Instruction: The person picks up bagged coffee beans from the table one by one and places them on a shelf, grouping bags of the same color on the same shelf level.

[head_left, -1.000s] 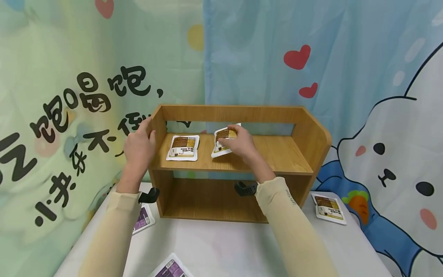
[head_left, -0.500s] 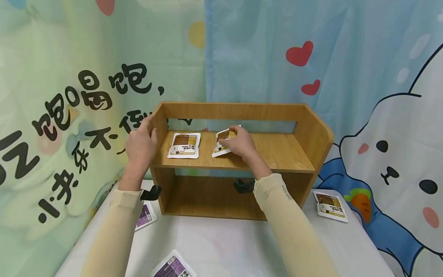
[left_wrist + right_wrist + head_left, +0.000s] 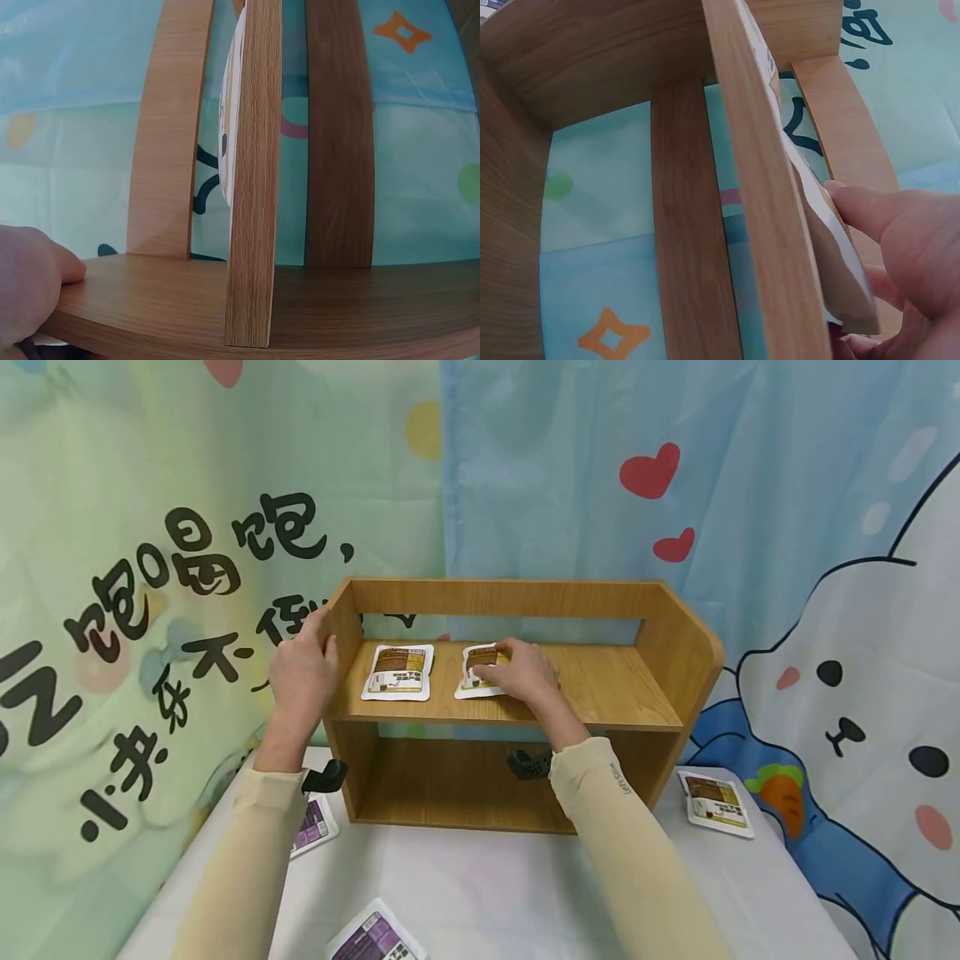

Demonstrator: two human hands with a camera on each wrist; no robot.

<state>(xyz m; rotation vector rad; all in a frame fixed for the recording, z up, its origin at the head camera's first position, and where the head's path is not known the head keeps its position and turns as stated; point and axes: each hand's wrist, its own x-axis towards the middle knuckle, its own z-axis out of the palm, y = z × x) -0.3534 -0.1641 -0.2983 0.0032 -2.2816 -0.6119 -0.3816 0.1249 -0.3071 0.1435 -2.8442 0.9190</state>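
My left hand [image 3: 303, 677] grips the upper left side panel of a two-tier wooden shelf [image 3: 495, 593]. In the left wrist view, its thumb [image 3: 69, 264] lies over the panel's edge. On the upper board, my right hand [image 3: 525, 675] pinches a white-edged pouch [image 3: 476, 675] with a brown and yellow label, covering its right side. The right wrist view shows that pouch [image 3: 832, 255] close over the board, thumb on top and fingers at its edge. A matching pouch [image 3: 398, 673] lies flat to the left on the same board.
A third brown-labelled pouch [image 3: 716, 804] lies on the white table [image 3: 480, 893] right of the shelf. Two purple-labelled pouches, one by the left forearm [image 3: 313, 827] and one at the front [image 3: 375, 937], lie on the table. Printed curtains [image 3: 540, 468] hang behind.
My right hand has lowered the pouch it holds, which now lies flatter and closer to the upper board. The left hand keeps its grip on the shelf's side panel.
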